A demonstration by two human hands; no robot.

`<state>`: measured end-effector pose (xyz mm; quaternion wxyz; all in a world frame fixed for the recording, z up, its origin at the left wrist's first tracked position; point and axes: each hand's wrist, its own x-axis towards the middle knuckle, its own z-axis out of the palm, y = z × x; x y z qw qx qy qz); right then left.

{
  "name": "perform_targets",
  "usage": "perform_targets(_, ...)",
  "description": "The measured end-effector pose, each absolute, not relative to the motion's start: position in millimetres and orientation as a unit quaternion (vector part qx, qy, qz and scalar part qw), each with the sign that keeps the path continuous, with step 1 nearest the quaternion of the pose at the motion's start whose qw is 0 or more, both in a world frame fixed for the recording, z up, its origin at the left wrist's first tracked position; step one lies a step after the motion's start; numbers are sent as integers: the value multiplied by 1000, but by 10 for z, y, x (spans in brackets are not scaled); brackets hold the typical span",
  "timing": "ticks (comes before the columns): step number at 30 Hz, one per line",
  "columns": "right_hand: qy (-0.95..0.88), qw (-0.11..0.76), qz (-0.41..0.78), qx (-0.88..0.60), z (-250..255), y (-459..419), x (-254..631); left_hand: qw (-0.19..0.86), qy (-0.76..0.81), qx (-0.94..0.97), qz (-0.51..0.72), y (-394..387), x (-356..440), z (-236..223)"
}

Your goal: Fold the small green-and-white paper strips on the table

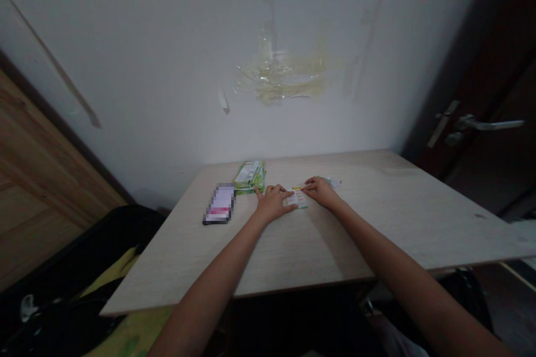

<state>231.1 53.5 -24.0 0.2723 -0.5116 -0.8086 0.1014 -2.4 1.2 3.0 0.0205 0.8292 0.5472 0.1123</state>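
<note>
A small white printed packet (298, 198) with green edging lies flat on the table between my hands; its exact kind is hard to make out. My left hand (274, 201) rests over its left side, thumb and fingers spread. At its upper right edge, the fingers of my right hand (321, 191) are drawn together in a pinch. Behind my right hand a whitish-green wrapper-like piece (335, 182) shows in part. A pile of green printed packets (250, 174) lies just beyond my left fingertips.
A phone (220, 203) with a lit, blurred screen lies left of my left hand. The pale wooden table (377, 234) meets a wall (176, 95) with peeling clear tape (285, 81). A dark door with a metal handle (489, 124) stands right; black bags (54, 301) crowd the left.
</note>
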Motion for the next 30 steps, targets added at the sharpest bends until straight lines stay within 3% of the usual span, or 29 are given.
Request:
perform_targets(16, -801, 217, 20, -558, -161, 464, 2194, 24, 550, 828, 109, 20, -19, 28)
perform_targets(30, -805, 265, 54, -528, -215, 411, 2223, 25, 557, 822, 114, -7, -22, 26)
